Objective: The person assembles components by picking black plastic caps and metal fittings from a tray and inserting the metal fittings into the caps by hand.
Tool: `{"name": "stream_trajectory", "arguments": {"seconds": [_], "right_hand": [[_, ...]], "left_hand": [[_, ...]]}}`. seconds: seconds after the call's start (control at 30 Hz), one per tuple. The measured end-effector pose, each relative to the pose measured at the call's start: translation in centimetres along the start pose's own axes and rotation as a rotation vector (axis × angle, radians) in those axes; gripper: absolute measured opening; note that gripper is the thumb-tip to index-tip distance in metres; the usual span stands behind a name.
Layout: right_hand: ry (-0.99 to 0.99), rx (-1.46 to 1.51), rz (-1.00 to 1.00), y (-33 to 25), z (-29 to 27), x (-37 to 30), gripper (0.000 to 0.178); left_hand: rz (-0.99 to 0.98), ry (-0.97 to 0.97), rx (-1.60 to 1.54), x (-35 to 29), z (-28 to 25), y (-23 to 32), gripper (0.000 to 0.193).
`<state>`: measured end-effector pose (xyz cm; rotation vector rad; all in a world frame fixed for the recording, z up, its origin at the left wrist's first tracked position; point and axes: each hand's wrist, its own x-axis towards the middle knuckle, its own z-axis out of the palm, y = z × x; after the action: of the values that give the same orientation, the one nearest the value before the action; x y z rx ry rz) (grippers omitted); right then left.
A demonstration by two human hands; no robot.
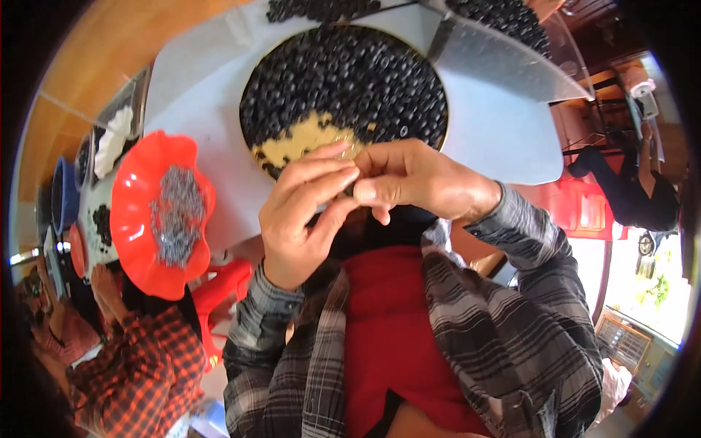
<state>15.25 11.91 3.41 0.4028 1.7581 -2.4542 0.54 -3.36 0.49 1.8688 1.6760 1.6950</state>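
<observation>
The person's left hand (296,215) and right hand (434,179) meet, fingertips pinched together on a small dark piece (349,190), mostly hidden, at the near edge of a pale table (504,146). A red bowl (131,212) of grey bits (177,215) stands to the left. Beyond the hands, small black rings (343,80) cover most of a round tray (307,139). Far right, a clear bin (496,66) holds more black pieces (504,18).

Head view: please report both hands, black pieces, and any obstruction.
Left hand, right hand: fingertips together, grip contents unclear. Black pieces cover most of round tray. Red bowl at left, not in the way.
</observation>
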Motion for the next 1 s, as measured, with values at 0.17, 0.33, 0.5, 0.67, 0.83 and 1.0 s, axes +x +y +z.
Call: {"name": "stream_trajectory", "arguments": {"seconds": [0.17,0.33,0.5,0.67,0.83,1.0], "right_hand": [[0.378,-0.533,-0.325,-4.3,-2.3,-2.9,0.029],[0.747,-0.993,-0.548,-10.0,-10.5,-5.0,0.027],[1.142,-1.432,-0.713,-12.1,-12.5,-6.1,0.028],[0.605,-1.361,-0.771,-6.2,-9.1,-1.0,0.019],[0.255,-1.431,-0.597,-2.6,-4.1,3.8,0.014],[0.216,-1.63,-0.556,-2.5,-4.9,4.8,0.01]], "left_hand": [[-0.024,-0.008,0.065,-0.5,-0.3,0.7,0.05],[-0.211,0.133,0.042,-1.6,-1.9,0.1,0.038],[-0.3,0.226,-0.102,-1.3,-2.3,-0.1,0.036],[-0.384,0.332,-0.207,-2.9,-2.8,-0.6,0.03],[-0.429,0.354,-0.244,-4.0,-2.6,-0.8,0.027],[-0.443,0.332,-0.203,-5.5,-3.2,-0.7,0.025]]}}
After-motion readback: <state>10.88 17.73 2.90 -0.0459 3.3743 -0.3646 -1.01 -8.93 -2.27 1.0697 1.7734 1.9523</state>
